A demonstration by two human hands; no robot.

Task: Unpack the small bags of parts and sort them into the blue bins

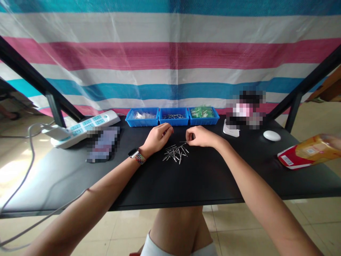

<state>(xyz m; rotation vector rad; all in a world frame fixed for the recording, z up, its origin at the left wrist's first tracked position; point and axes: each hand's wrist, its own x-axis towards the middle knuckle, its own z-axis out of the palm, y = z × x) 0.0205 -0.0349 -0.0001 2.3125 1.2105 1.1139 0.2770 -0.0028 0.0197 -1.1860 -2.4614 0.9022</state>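
Observation:
A loose pile of blind rivets [176, 153], silvery with thin stems, lies on the black table in front of me. At the pile's upper right edge, my right hand [200, 136] pinches a rivet [183, 142] between thumb and fingertips. My left hand [157, 137] rests just above and left of the pile, close to the front of the middle blue bin [174, 121]. Its fingers are curled in, and whatever they may hold is hidden. More rivets [173, 116] lie inside that middle bin.
The left blue bin [141, 123] holds clear pieces; the right one [204, 121] holds green pieces. A power strip [112, 118] and a blurred phone-like object [104, 145] lie left. Rightward are a white box [231, 128], a white mouse [271, 136] and a yellow-red bottle [306, 152].

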